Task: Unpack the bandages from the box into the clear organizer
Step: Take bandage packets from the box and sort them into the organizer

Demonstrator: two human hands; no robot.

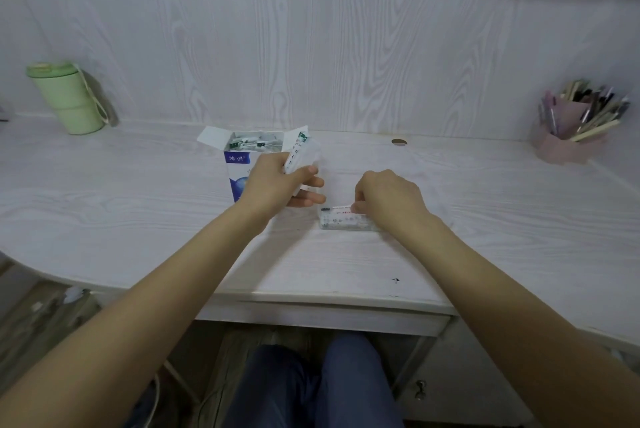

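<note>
A blue and white bandage box [239,157] stands open on the desk, with several wrapped bandages visible in its top. In front of the box, my left hand [277,185] grips a small stack of wrapped bandages [298,153], held upright. The clear organizer [341,219] lies flat on the desk to the right, with bandages inside. My right hand [388,199] is over the organizer's right part, and its fingertips pinch a bandage at the organizer's top edge. That hand hides the organizer's right end.
A green lidded cup [67,98] stands at the back left by the wall. A pink holder full of pens [575,126] stands at the back right. A small round hole [399,141] is in the desk behind the organizer. The desk's front edge [329,296] runs above my knees.
</note>
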